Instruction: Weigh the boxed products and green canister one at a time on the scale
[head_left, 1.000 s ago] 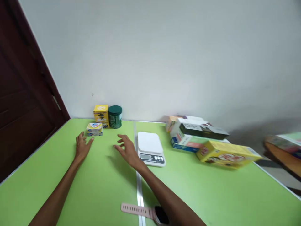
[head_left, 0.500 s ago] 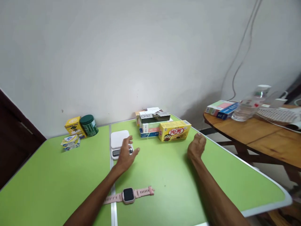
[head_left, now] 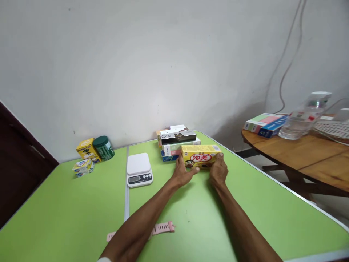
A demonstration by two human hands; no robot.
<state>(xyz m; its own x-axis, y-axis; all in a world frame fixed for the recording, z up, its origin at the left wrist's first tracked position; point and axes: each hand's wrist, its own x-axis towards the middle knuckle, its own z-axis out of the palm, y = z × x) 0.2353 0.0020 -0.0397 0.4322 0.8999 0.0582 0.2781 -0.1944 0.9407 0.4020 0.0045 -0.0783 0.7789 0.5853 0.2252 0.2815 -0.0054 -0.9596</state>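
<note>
A yellow snack box [head_left: 200, 158] with red lettering stands on the green table between both my hands. My left hand [head_left: 183, 173] grips its left end, thumb stretched along the lower front. Around the right end, the fingers of my right hand [head_left: 219, 170] are closed, partly covering that side. Right behind it are stacked cartons, among them a black and white box [head_left: 178, 137] lying on a pastel carton [head_left: 174, 148]. To the left sits a white kitchen scale [head_left: 139, 165] with a bare platform. My left forearm hides most of a pink-strapped smartwatch [head_left: 163, 227].
At the table's back left are a yellow box [head_left: 86, 145], a dark green canister [head_left: 104, 148] and a small white and yellow box [head_left: 83, 167]. A wooden table [head_left: 268, 151] at right bears cartons [head_left: 267, 123] and a plastic bottle [head_left: 300, 122].
My left hand has gone from over the scale rightward to the yellow box's left end. My right hand has moved left onto its right end. The box sits slightly turned and nearer me.
</note>
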